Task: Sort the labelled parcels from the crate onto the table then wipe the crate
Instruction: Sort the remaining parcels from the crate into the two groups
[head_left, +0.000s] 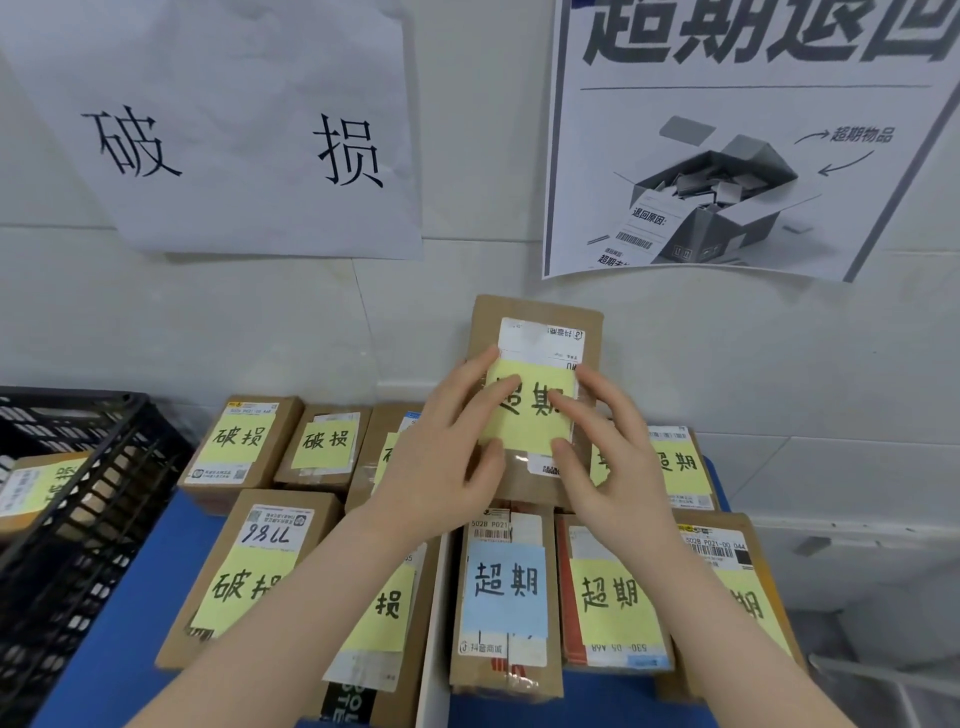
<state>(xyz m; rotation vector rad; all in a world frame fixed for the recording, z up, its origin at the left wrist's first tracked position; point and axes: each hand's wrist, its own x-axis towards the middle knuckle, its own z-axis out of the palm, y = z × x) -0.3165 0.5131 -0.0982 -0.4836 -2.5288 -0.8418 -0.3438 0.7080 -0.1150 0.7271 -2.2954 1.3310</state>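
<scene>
A brown cardboard parcel (535, 312) with a yellow handwritten note sits high at the back of the right-hand group, leaning towards the wall. My left hand (441, 467) and my right hand (618, 457) both lie on its top face, fingers fairly straight and touching the note from either side. The black plastic crate (78, 519) stands at the left edge with at least one labelled parcel (36, 488) inside. On the blue table (130, 623) are two groups of parcels: a left group (239, 447) and a right group (506, 587).
A white strip (434, 649) divides the two groups. A handwritten paper sign (234, 140) hangs on the wall above the left group, and a printed poster (727, 145) above the right. The wall runs close behind the parcels. The table's right edge drops off past the rightmost parcel (748, 597).
</scene>
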